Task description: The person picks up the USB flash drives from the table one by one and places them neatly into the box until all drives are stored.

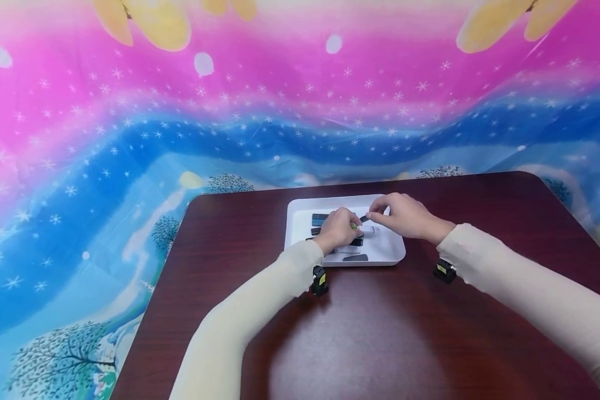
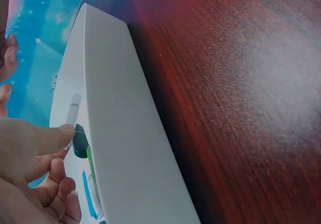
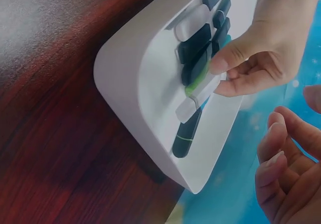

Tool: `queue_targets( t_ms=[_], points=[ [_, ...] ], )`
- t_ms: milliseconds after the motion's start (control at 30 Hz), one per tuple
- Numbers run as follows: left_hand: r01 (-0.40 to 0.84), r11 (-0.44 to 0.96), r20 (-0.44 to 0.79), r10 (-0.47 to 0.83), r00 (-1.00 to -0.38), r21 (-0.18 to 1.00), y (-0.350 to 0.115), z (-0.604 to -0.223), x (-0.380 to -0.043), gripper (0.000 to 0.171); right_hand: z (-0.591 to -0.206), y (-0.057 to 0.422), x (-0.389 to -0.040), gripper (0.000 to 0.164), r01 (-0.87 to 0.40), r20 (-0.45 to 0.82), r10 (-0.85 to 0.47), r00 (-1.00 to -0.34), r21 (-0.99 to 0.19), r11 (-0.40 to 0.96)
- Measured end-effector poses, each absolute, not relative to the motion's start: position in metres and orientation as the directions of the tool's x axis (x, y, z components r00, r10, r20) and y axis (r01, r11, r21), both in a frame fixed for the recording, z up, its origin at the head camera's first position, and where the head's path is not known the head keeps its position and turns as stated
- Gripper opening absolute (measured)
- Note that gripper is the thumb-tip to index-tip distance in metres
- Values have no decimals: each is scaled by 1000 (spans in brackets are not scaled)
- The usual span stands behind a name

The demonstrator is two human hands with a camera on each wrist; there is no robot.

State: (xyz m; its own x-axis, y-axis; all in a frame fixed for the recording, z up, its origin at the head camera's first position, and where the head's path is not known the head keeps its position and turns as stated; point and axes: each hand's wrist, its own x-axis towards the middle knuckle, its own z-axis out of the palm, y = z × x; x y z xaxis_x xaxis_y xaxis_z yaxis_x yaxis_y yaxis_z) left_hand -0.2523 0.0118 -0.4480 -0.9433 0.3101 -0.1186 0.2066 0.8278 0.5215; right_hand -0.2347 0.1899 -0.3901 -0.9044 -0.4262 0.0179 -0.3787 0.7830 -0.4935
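My left hand (image 1: 336,229) is over the white tray (image 1: 392,250), pinching a white USB stick (image 3: 203,94) between thumb and fingers. The stick has a seam near its outer end, which points toward my right hand's side. My right hand (image 1: 405,216) hangs over the tray's right side. In the right wrist view its fingers (image 3: 273,176) are loosely bent, with nothing between them. Below it a black stick with a thin pale line (image 3: 185,139) lies in the tray. A green stick (image 3: 193,86) shows partly behind the white one.
Several more sticks lie in rows in the tray, among them a white one (image 3: 192,23) and a dark grey one (image 1: 355,258). The tray stands near the far edge of a dark red wooden table (image 1: 360,333). Behind hangs a printed cloth (image 1: 300,100).
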Motion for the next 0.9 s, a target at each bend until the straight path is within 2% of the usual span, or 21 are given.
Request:
queue_targets(
  t_ms=[433, 900],
  points=[
    [199, 819, -140, 320, -937, 539, 20, -448, -253, 17, -406, 200, -234, 20, -339, -44, -404, -914, -463, 819],
    [281, 844, -139, 380, -914, 457, 19, -456, -253, 15, -408, 200, -232, 19, -352, -45, -417, -908, -458, 816]
  ],
)
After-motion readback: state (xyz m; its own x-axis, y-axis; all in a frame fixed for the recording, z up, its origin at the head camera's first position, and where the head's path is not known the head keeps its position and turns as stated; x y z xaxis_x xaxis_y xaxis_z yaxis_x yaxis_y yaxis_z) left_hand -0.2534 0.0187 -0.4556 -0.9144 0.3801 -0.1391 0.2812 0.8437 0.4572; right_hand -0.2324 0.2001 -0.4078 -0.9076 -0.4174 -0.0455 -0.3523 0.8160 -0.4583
